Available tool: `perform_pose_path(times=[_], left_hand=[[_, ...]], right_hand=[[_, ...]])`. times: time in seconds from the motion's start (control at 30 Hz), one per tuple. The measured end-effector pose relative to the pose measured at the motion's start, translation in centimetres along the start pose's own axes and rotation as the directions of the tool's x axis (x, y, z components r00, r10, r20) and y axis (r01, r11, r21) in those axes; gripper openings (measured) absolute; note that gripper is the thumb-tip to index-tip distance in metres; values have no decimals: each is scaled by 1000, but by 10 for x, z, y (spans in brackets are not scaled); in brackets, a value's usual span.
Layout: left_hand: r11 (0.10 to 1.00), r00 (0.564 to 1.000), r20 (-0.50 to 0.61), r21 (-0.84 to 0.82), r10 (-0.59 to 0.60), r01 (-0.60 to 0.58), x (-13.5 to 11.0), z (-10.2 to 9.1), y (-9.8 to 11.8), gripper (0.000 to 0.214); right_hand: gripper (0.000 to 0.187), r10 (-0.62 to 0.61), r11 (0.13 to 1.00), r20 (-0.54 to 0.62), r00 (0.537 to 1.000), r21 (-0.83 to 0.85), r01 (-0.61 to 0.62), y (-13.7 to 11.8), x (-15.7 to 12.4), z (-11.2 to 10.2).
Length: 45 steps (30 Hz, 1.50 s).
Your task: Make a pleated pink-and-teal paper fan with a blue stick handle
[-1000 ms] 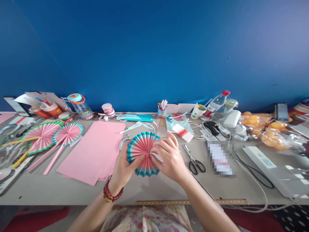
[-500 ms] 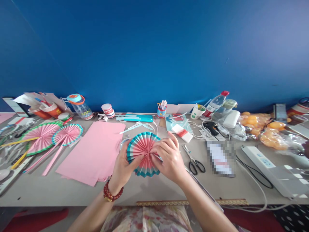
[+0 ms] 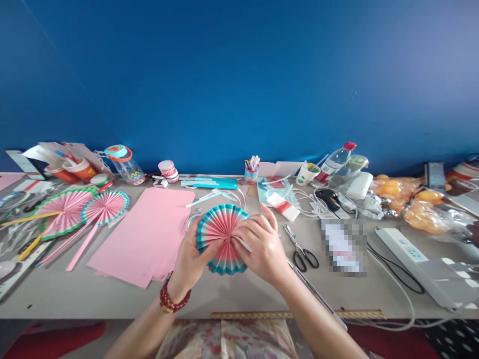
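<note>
Head view: between left hand (image 3: 190,258) and right hand (image 3: 264,247), above the grey surface (image 3: 145,305), a round pleated paper fan (image 3: 220,223), pink at the centre, white and teal toward the rim. On the left, thumb laid across the pleats, remaining fingers mostly hidden behind, gripping that side. On the right, thumb and forefinger bent inward, pinching the pleats near the centre, little finger raised. Around the left wrist, a red beaded bracelet (image 3: 174,300). Leftward, pink paper sheets (image 3: 144,232); farther left, a teal-edged fan (image 3: 107,204) overlapping a green-edged fan (image 3: 62,219). Rightward, near the right forearm, black-handled scissors (image 3: 298,247).
</note>
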<state>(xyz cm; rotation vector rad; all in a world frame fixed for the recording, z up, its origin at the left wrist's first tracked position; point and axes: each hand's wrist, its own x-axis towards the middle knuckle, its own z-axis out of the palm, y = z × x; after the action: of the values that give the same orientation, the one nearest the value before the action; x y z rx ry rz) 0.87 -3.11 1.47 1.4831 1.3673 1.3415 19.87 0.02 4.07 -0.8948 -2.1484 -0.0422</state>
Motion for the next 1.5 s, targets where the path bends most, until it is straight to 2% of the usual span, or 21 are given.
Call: perform_pose_path(times=[0.2,0.4,0.6,0.77,0.97,1.23,1.33,1.4,1.47,1.5], left_hand=[[1000,1000,6,-15,4,-4,2,0,-1,59],[976,998,52,-215,-33,43,0,1,-3,60],[989,999,29,-143,-30,34,3,4,-9,60],[985,1000,22,-171,-13,16,3,6,-11,59],[987,999,-15,-160,-35,32,2,4,-12,61],[988,999,-12,-154,-31,29,2,7,-9,59],[997,997,-61,-68,44,-48,-1,7,-9,63],[977,970,-138,107,200,-186,-4,6,-6,67],[865,906,-115,365,408,-344,-5,4,0,58],[778,872,-45,477,488,-410,-4,3,4,46]], right_hand=[[14,-27,999,-6,1000,-27,27,2,-1,5],[14,36,999,-45,998,-10,-37,3,-5,10],[14,57,998,-78,995,-26,-59,3,-6,12],[16,38,999,-65,997,-13,-38,3,-7,13],[7,94,995,-90,991,-11,-96,3,-9,12],[9,89,995,-76,993,-28,-91,2,-8,9],[14,86,996,-60,994,-22,-88,4,-9,11],[15,75,996,-42,996,-36,-76,5,-10,12],[14,62,996,-27,998,-57,-64,5,-10,13],[14,57,996,-22,998,-67,-58,5,-10,14]])
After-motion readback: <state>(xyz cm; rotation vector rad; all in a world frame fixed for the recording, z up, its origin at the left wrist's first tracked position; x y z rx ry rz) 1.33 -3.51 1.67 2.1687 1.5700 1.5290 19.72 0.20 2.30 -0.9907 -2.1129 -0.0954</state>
